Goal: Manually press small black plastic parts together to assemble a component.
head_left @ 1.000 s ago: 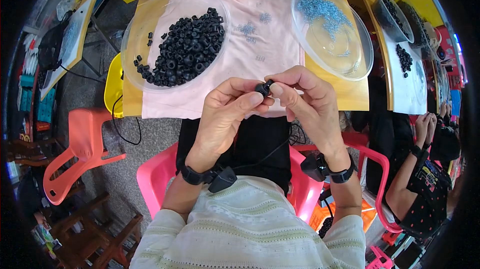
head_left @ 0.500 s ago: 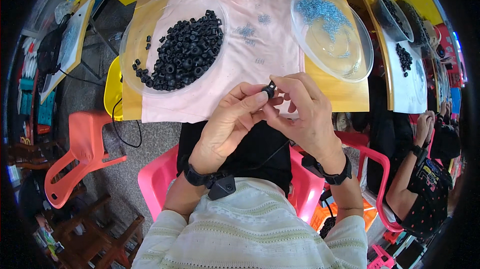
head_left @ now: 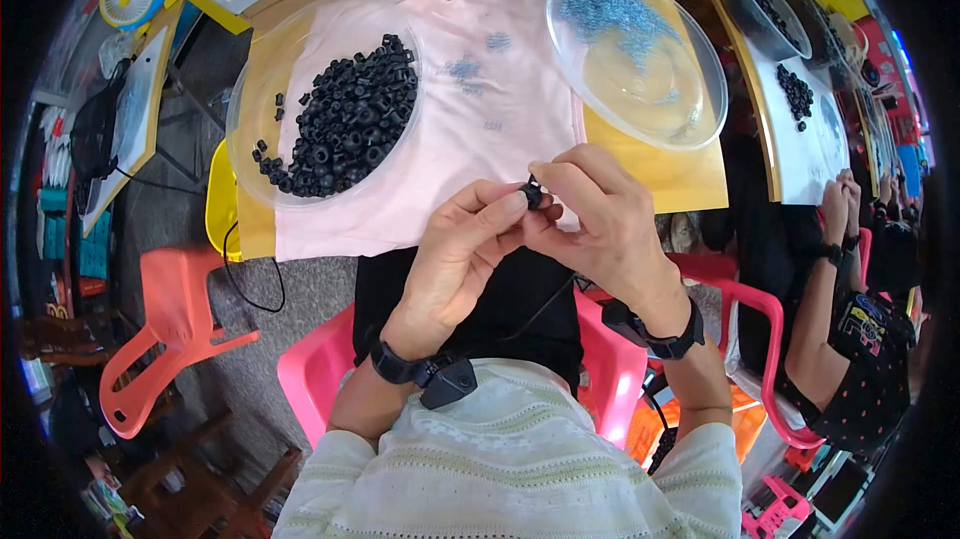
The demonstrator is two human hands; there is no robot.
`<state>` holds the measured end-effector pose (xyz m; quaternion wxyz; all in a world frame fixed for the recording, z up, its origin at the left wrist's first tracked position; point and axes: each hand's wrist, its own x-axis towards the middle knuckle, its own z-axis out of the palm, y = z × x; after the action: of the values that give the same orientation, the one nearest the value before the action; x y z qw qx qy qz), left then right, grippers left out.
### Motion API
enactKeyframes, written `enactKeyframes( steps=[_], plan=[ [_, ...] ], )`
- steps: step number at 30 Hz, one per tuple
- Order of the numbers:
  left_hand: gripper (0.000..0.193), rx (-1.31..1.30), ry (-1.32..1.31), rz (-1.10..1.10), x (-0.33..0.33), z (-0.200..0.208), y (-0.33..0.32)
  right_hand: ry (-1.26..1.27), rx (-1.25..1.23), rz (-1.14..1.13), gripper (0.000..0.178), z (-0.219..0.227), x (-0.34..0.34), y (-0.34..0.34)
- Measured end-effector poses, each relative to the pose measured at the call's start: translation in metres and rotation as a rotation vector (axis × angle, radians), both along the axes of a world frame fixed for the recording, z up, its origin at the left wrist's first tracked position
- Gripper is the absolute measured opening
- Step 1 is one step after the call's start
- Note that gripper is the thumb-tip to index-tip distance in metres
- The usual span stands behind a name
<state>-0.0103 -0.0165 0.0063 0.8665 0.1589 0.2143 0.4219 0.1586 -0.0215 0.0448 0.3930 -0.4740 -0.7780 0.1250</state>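
together, left hand [head_left: 470, 239] and right hand [head_left: 610, 219] meet above the worktop [head_left: 690, 174] edge, fingers pinched on one small black ring [head_left: 532, 195]. clear bowl [head_left: 250, 99] of black rings sits far left, clear bowl [head_left: 700, 59] of blue bits far right, pink cloth [head_left: 500, 69] between.

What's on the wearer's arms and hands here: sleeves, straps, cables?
Both hands are bare, no gloves or rings visible. The left hand has a black wristband carrying a small black clip-on unit. The right hand has a black wristband too. Sleeves are pale cream knit with faint green stripes, pushed up the forearms. A thin black cable runs between the wrists.
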Motion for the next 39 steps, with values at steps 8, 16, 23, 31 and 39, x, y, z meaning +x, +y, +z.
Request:
enactKeyframes(
  steps=[8,16,23,31,39],
  plan=[
    [0.006,0.018,0.192,0.014,0.001,-0.010,-0.005,-0.016,0.071,-0.065,0.023,-0.026,-0.004,-0.012],
    [0.010,0.072,0.204,0.097,0.013,-0.001,-0.002,-0.022,0.022,-0.043,0.023,-0.020,0.002,-0.007],
    [0.013,0.351,0.433,0.101,0.007,0.008,0.009,-0.118,0.116,-0.029,0.028,-0.004,0.004,-0.008],
    [0.009,0.253,0.197,0.055,0.003,0.009,0.012,-0.118,-0.034,-0.023,0.033,0.008,0.001,-0.007],
    [0.016,0.252,0.331,-0.012,0.002,0.008,0.011,-0.530,0.060,0.000,0.033,0.006,0.008,0.007]
  ],
)
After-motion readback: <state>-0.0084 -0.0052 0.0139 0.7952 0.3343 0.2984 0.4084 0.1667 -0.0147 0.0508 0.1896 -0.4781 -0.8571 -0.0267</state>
